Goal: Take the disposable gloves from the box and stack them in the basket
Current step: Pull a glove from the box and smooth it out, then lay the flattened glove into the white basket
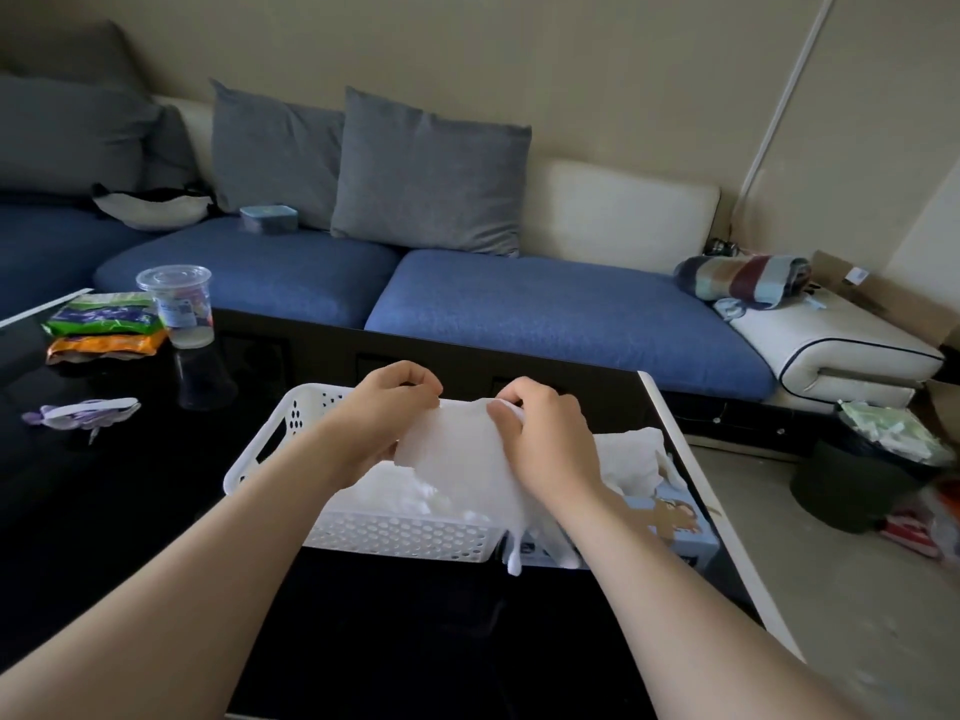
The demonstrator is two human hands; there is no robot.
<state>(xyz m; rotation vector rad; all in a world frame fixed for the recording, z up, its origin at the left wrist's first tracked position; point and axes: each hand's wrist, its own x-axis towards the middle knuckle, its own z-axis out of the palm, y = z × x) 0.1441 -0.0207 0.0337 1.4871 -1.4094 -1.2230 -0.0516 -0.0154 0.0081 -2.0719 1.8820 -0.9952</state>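
A thin, translucent white disposable glove (457, 454) is stretched between both hands above the white perforated basket (395, 537). My left hand (387, 407) pinches its far left edge and my right hand (540, 433) pinches its far right edge. The glove's fingers dangle over the basket's near right corner. More crumpled gloves lie inside the basket. To the right stands the light blue glove box (670, 517), with white gloves bulging out of its top (631, 454).
The black glossy table (156, 511) carries a lidded plastic cup (179, 306), snack packets (104, 324) and a purple wrapper (83, 415) at the left. A blue sofa (545, 304) with grey cushions runs behind. A dark bin (852, 480) stands on the floor at right.
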